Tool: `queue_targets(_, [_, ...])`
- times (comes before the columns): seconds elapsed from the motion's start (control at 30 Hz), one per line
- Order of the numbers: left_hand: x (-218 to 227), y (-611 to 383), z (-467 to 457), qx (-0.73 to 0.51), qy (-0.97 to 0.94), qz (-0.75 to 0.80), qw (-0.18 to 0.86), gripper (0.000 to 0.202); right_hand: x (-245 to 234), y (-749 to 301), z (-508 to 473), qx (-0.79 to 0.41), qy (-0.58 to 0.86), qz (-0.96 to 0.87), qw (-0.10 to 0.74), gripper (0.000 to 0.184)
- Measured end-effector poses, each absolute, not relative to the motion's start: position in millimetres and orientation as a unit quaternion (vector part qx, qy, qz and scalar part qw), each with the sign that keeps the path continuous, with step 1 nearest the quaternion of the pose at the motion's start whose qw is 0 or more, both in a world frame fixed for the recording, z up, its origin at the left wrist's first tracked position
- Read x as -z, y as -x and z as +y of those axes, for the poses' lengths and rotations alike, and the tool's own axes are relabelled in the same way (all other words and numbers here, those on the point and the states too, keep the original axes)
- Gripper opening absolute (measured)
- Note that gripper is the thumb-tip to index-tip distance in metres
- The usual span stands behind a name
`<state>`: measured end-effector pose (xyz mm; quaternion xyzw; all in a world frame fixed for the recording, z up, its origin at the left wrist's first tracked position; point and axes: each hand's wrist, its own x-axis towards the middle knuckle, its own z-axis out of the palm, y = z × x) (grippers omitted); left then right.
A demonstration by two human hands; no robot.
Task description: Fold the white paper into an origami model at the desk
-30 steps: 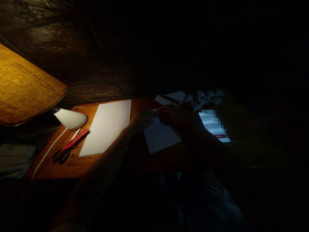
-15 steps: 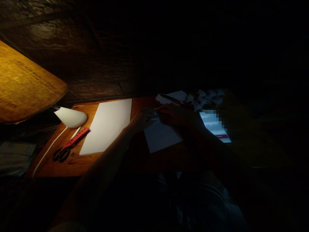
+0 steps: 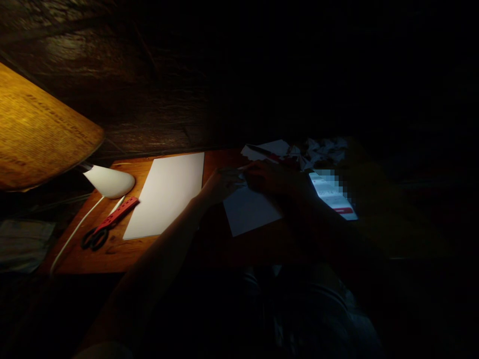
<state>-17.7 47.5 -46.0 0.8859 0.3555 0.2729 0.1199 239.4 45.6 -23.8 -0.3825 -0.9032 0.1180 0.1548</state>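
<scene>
My left hand (image 3: 224, 184) and my right hand (image 3: 271, 178) meet at the top edge of a white paper sheet (image 3: 251, 212) lying tilted on a wooden desk (image 3: 112, 259). Both hands appear to pinch the paper, though the right hand is deep in shadow. A larger white sheet (image 3: 164, 194) lies flat to the left of my left hand, not touching it. Farther left are a red ruler (image 3: 118, 213) and black-handled scissors (image 3: 95, 238).
A white lamp head (image 3: 109, 182) with a white cord (image 3: 75, 234) lights the desk's left end. A lit phone screen (image 3: 332, 197) lies at the right, and crumpled paper (image 3: 318, 152) sits at the back. A dark wall (image 3: 112, 75) rises behind the desk.
The view has shifted very slightly. My hands remain at the top edge of the small sheet, with no clear change in hold.
</scene>
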Motion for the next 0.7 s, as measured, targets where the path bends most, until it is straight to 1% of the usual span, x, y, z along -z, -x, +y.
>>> queue_targets(0.17, [45.3, 17.0, 45.8, -0.276, -0.883, 0.357, 0.126, 0.015, 24.6, -238.6, 46.5, -0.115, 0.388, -0.902, 0.151, 0.042])
queue_targets(0.37, [44.1, 17.8, 45.6, -0.252, -0.888, 0.364, 0.124, 0.023, 26.4, -238.9, 49.1, -0.129, 0.378, -0.904, 0.154, 0.041])
queue_targets(0.57, [42.7, 21.3, 44.0, -0.228, -0.893, 0.368, 0.125, 0.021, 25.0, -238.7, 48.2, -0.122, 0.382, -0.904, 0.149, 0.040])
queue_targets(0.7, [42.1, 24.6, 43.1, -0.228, -0.893, 0.367, 0.126, 0.024, 23.3, -240.1, 47.8, -0.129, 0.383, -0.903, 0.143, 0.039])
